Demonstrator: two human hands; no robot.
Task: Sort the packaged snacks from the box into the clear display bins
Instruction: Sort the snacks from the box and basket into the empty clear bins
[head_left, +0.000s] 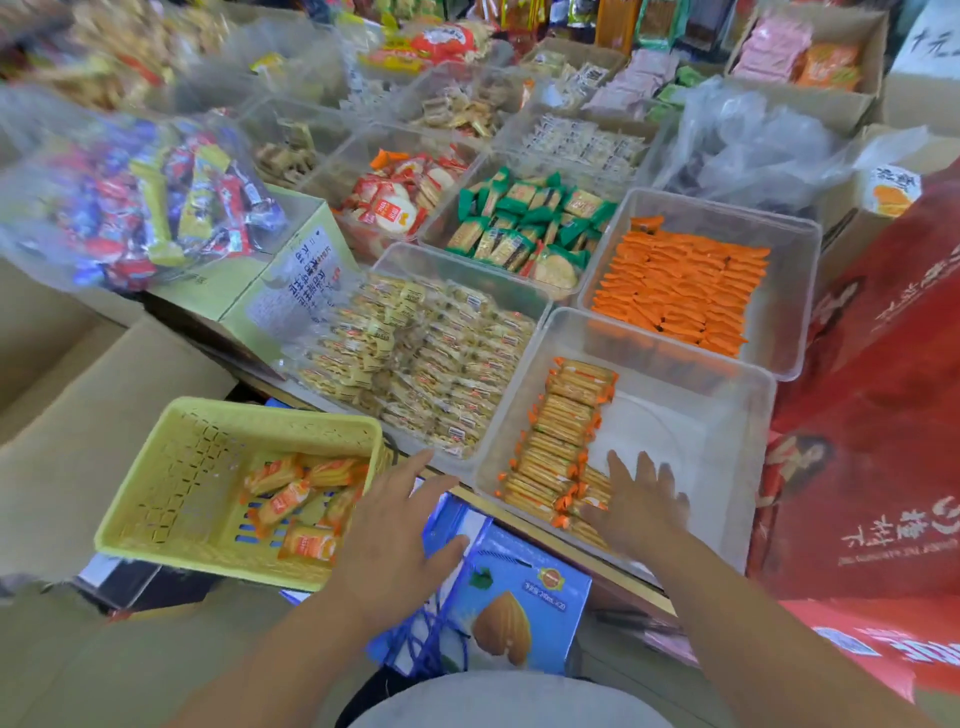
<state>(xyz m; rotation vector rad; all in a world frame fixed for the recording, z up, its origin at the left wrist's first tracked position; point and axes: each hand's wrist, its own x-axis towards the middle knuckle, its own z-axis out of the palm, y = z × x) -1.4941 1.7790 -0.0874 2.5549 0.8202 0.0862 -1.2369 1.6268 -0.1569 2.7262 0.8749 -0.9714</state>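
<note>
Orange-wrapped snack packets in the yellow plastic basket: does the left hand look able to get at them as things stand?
Probably yes. The left hand hovers open beside the right edge of the yellow plastic basket; the basket is open-topped and nothing lies over the orange-wrapped snack packets.

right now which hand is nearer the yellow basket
Left. The left hand hovers just right of the yellow basket; the right hand is farther right, reaching into the clear bin of cracker packs.
</note>
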